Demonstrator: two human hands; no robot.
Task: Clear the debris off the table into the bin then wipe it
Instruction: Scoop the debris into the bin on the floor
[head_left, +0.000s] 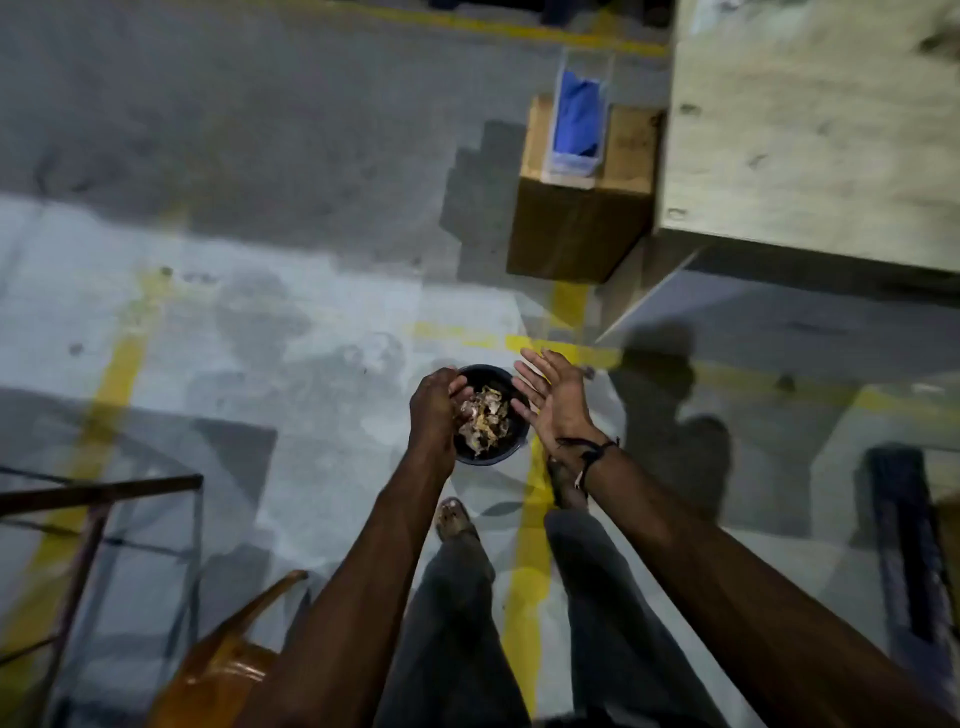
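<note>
Standing over the bin (491, 452), a person has both hands out above it. The bin is a small, round, dark tub on the grey floor (260, 291), just ahead of the person's feet and beside a yellow line (524, 571). Debris (485, 415), pale brown scraps, lies heaped inside it.

Left hand (434, 410) hangs over the bin's left rim, back of the hand to the camera, fingers curled inward toward the debris. Fingertips overlap the scraps; cannot tell whether it holds any or just hovers above the pile.

Right hand (550, 400) is over the bin's right rim, palm turned toward the left hand, fingers straight and spread, holding nothing. A dark band (589, 452) sits on that wrist. The two hands face each other with the debris showing in the gap between them.

The table (810, 130), light wood grain, is at upper right, well apart from the bin and hands. A few small dark specks show on its top. Just left of the table stands a wooden block (576, 234) with a clear box (579, 117) on top, blue cloth (579, 109) inside.

A metal frame (98, 499) and an orange chair (228, 660) sit at lower left.
</note>
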